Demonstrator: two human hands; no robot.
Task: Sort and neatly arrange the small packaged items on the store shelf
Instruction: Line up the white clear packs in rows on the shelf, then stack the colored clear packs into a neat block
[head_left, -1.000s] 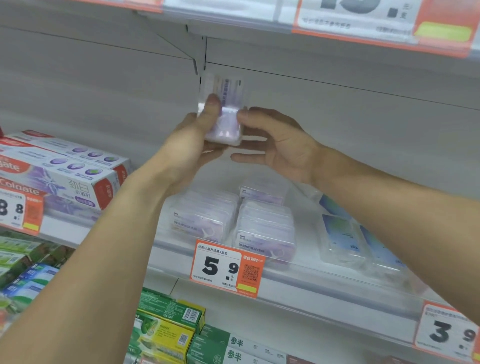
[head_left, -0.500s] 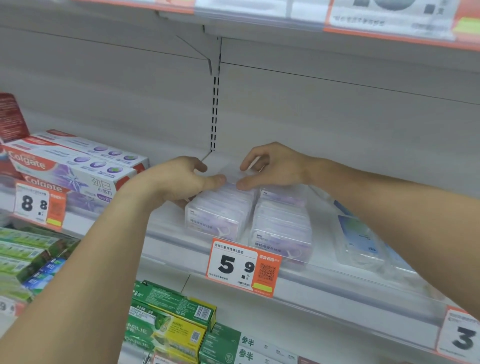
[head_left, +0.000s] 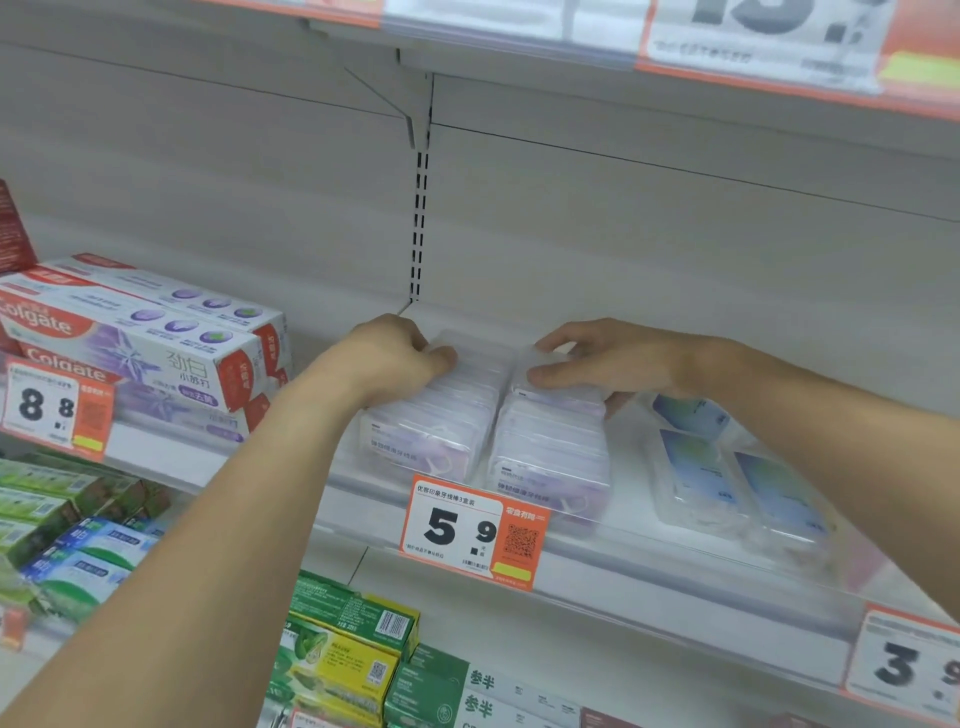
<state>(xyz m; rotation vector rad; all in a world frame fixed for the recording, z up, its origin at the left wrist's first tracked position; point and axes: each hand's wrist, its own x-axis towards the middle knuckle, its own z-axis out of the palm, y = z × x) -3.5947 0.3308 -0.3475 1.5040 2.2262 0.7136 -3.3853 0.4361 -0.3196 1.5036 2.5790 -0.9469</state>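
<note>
Squaring up two rows of clear floss-pick packs at the centre of the shelf.

The left hand curls over the rear of the left row, thumb and fingers grasping the back pack; the right hand pinches the rear pack of the right row between thumb and fingers. Both rows stand just behind the 5.9 price tag, touching side by side, with blue-labelled packs lower right and Colgate boxes at left. Done well, this likely means pressing each row forward evenly until the fronts line up at the shelf lip, keeping packs upright and labels facing out.
</note>
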